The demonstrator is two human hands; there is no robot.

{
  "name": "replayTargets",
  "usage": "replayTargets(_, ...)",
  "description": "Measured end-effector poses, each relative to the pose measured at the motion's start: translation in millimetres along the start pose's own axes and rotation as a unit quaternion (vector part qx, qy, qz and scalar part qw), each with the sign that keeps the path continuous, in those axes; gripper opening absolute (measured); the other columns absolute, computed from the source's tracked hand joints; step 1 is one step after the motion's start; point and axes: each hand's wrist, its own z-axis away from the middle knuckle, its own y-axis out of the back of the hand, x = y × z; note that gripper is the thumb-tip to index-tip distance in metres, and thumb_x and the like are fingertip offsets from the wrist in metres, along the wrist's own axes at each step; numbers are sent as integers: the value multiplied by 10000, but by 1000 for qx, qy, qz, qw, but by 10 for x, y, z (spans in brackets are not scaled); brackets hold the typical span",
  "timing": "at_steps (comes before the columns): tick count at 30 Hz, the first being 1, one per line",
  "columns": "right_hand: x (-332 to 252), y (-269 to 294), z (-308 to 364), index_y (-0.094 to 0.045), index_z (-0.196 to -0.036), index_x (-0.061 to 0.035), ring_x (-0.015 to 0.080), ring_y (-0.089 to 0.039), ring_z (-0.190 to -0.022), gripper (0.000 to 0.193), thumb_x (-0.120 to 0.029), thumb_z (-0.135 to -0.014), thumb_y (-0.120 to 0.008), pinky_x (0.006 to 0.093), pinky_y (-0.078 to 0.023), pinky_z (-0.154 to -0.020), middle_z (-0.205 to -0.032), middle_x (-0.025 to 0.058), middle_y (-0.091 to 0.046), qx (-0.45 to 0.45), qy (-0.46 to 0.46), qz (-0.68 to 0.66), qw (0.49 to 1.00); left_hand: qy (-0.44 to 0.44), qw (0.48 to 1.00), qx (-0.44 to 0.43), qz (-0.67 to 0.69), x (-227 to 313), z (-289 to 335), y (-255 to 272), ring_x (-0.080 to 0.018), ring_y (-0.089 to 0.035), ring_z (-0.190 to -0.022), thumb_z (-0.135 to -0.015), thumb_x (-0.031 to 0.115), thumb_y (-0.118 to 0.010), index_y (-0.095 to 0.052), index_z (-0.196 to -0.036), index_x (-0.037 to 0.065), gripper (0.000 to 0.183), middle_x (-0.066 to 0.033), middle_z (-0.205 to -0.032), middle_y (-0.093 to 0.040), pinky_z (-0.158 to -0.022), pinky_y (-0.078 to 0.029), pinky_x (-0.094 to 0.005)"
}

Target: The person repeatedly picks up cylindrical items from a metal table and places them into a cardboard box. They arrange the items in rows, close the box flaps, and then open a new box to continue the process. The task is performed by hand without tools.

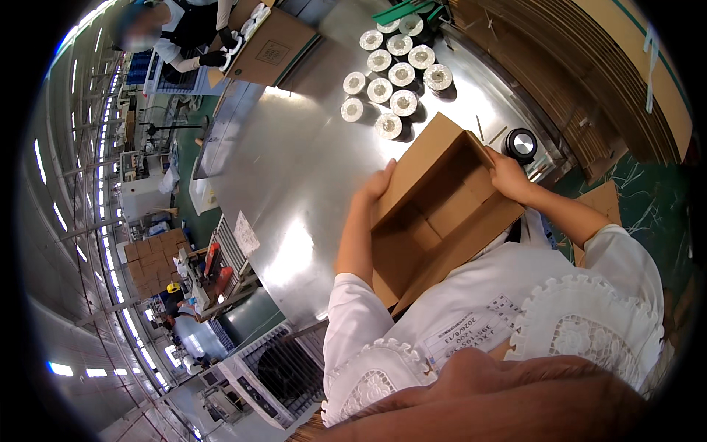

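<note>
An open, unfilled cardboard box (431,221) is held tilted close to my body, at the near edge of the metal table. My left hand (379,180) is closed on its far left side. On the right, my right hand (509,175) grips the box's upper right edge, with the fingers partly hidden behind the wall. Just beyond the box, several rolls (389,125) with pale round tops stand upright on the table. To the right of my right hand is a black round object (521,144) with a silvery top.
The shiny metal table (294,169) spreads to the left. Flat cardboard sheets (537,74) are stacked at the right, and green straps (401,10) lie behind the rolls. At the far left, a co-worker's gloved hands (221,50) are at a large carton (272,48).
</note>
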Motion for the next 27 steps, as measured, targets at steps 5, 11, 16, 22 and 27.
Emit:
replayTargets(5,-51,16,-10,-429,-1301,57,452,-588,-929,541,-11,-768,-490,474,-475,-828,-1029,302,-602,10,-12,6,1000,-7,996,-89,-27,221,86,-313,-341,-368,-1336,-927,672,-215,-463,-1321,-80,884,-276,-1361,-454,-1112,-252,-378)
replayTargets(11,-102,6,-24,-440,-1297,46,456,-578,-936,526,-14,-780,-514,465,-476,-829,-1042,309,-590,7,-10,16,1000,-114,979,-120,-122,-93,-108,-796,-422,-414,-1261,-993,471,-204,-441,-1362,29,623,-300,-1316,-469,-1095,-295,-422)
replayTargets(16,-67,12,-32,-383,-1339,33,431,-552,-1045,547,-98,-840,-564,451,-456,-896,-1170,280,-549,-5,-3,24,1000,-217,965,89,-118,-185,-731,-756,-397,-506,-1095,-905,288,-511,-489,-1291,47,455,-275,-1145,-541,-959,-406,-440)
replayTargets(22,-59,95,-517,-539,-1164,25,368,-604,-957,339,-220,-929,-543,410,-474,-817,-1037,237,-606,-12,-21,-32,999,-63,926,371,-13,472,-1586,-334,-387,-459,-1063,-814,388,-637,-458,-1341,113,621,-222,-1144,-519,-914,-409,-461)
replayTargets(27,326,257,-1819,-570,-1202,-67,359,-605,-932,351,-224,-888,-560,427,-487,-809,-973,179,-648,79,2,109,991,142,938,317,-21,1137,-1937,-348,-329,-389,-1130,-787,606,-585,-415,-1390,280,707,-189,-1253,-432,-915,-345,-505)
